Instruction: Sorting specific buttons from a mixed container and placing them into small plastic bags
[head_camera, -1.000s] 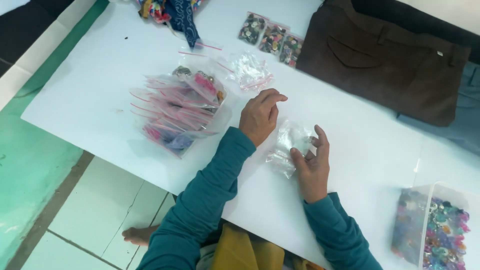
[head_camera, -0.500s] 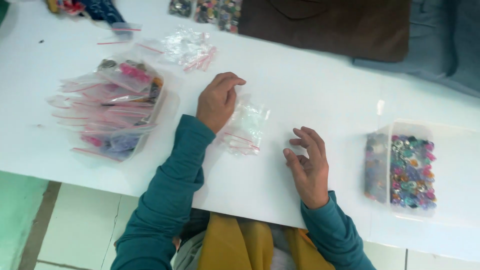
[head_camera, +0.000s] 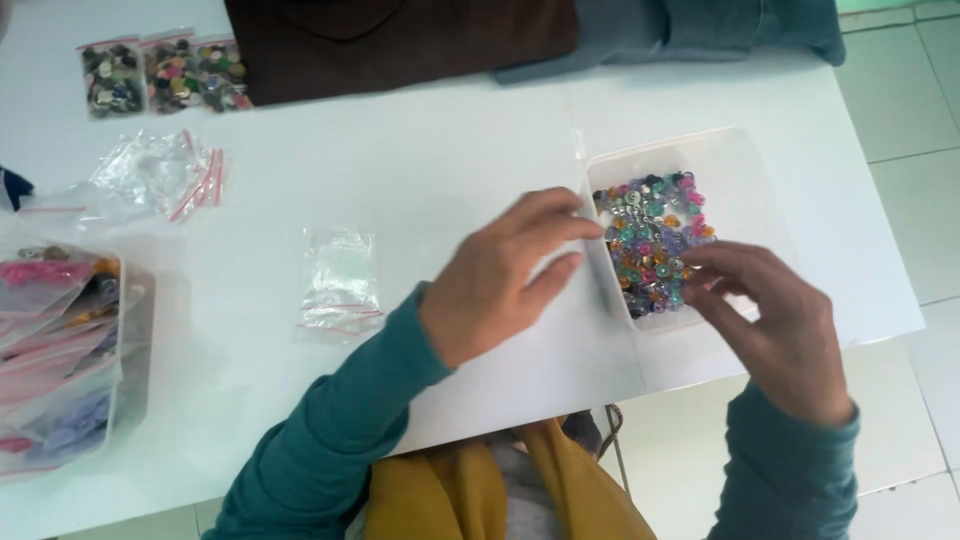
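Note:
A clear plastic tub (head_camera: 740, 165) full of small colourful buttons (head_camera: 650, 240) stands on the white table (head_camera: 450, 160) at the right. My left hand (head_camera: 500, 275) rests flat on the table with its fingertips touching the tub's left wall. My right hand (head_camera: 775, 320) reaches into the tub from the near side, fingers curled over the buttons. Whether it has picked any up is hidden. Empty small clear zip bags (head_camera: 340, 280) lie on the table to the left of my left hand, apart from it.
A container of filled zip bags (head_camera: 60, 360) stands at the left edge. More empty bags (head_camera: 160, 175) lie at the back left, beside three packed button bags (head_camera: 160, 72). Dark brown cloth (head_camera: 400, 40) and grey-blue cloth (head_camera: 690, 30) lie at the back. The table's right edge is near the tub.
The view has swung right. My left hand let go of the small zip bags and moved to the tub's side. My right hand went from the table into the button tub.

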